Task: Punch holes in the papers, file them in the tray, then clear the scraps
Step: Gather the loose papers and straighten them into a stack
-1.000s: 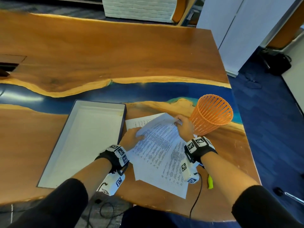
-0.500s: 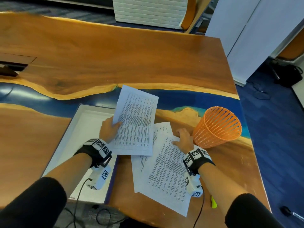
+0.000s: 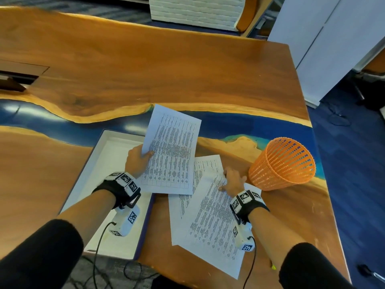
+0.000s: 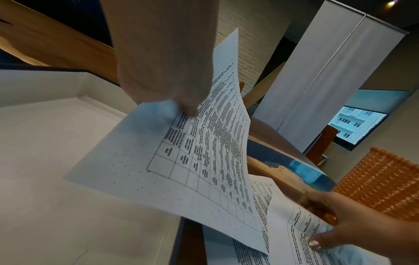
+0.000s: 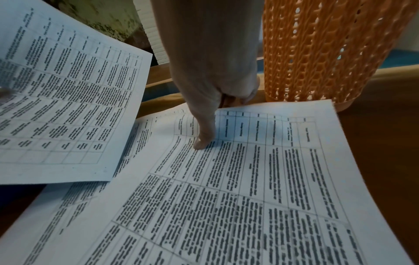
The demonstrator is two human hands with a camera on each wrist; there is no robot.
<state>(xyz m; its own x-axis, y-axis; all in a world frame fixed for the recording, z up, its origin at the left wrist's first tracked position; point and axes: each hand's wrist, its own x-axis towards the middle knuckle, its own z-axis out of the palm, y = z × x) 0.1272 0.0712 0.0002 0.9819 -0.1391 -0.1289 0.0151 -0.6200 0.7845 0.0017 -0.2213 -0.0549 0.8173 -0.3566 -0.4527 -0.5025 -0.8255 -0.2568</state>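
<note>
Paper [image 3: 173, 151] is pinched in the left hand [image 3: 136, 160] above the white tray [image 3: 98, 163]. Right hand [image 3: 233, 181] pinches another sheet [image 3: 214, 222] beside the orange basket [image 3: 281, 163].

The white tray [image 3: 98, 163] is open on top, but a printed sheet [image 3: 173, 151] held in the left hand [image 3: 136, 161] hangs over its right side. The orange basket [image 3: 281, 163] stands just beside the right hand [image 3: 233, 182] and blocks that side. The far wooden table [image 3: 145, 69] is wide and bare.
</note>
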